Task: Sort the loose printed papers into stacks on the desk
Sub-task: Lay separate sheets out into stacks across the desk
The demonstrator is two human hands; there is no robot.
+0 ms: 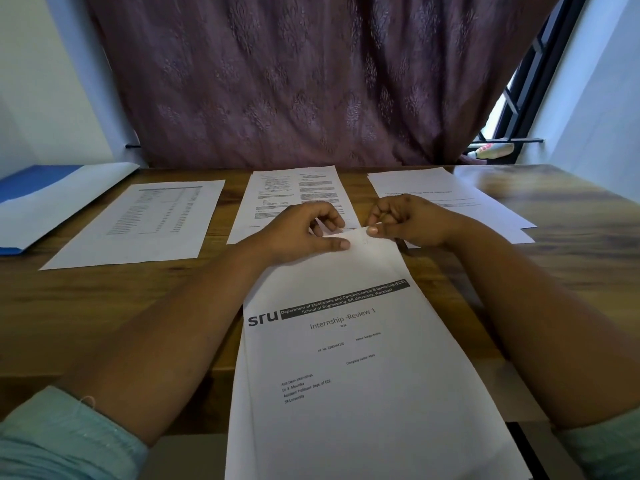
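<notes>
A white printed cover sheet headed "Internship - Review 1" [349, 358] lies in front of me and hangs over the desk's near edge. More sheets show under its left side. My left hand [298, 233] pinches its far edge between thumb and fingers. My right hand [405, 220] pinches the same far edge just to the right. Three paper stacks lie farther back on the wooden desk [114, 306]: a table printout [138, 226] at the left, a text page [294, 192] in the middle, partly hidden by my left hand, and a mostly blank page [450, 199] at the right.
A blue and white folder [45, 202] lies at the desk's far left. A purple patterned curtain [311, 81] hangs behind the desk. A barred window [519, 98] shows at the right. Bare wood shows on both sides of the near sheet.
</notes>
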